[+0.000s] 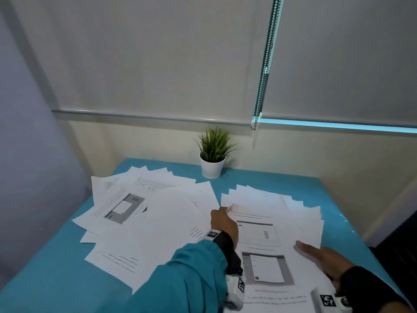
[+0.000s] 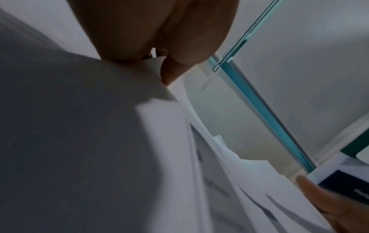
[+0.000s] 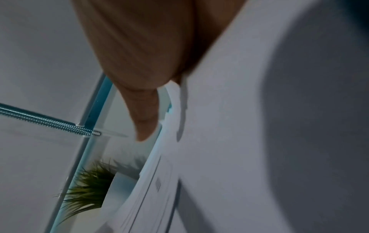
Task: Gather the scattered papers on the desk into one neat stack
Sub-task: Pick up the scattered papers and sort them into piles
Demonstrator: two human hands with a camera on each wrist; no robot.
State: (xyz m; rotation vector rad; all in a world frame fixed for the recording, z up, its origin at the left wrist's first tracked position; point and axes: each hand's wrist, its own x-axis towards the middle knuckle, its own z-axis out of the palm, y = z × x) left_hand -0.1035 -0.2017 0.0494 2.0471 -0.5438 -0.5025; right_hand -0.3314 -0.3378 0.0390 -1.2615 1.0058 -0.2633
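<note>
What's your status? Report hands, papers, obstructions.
Left hand gripping the right pile at its left edge; right hand flat on its right side. Left spread still scattered. Potted plant at rear, clear of the papers.

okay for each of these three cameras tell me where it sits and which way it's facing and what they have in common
Head: worn on the head, looking forward and down at the desk, papers, potted plant; both hands show.
Left wrist: looks along the left hand across papers toward the blind chain.
Right wrist: looks along the right hand toward the plant.
Shared: papers and blind chain in all.
</note>
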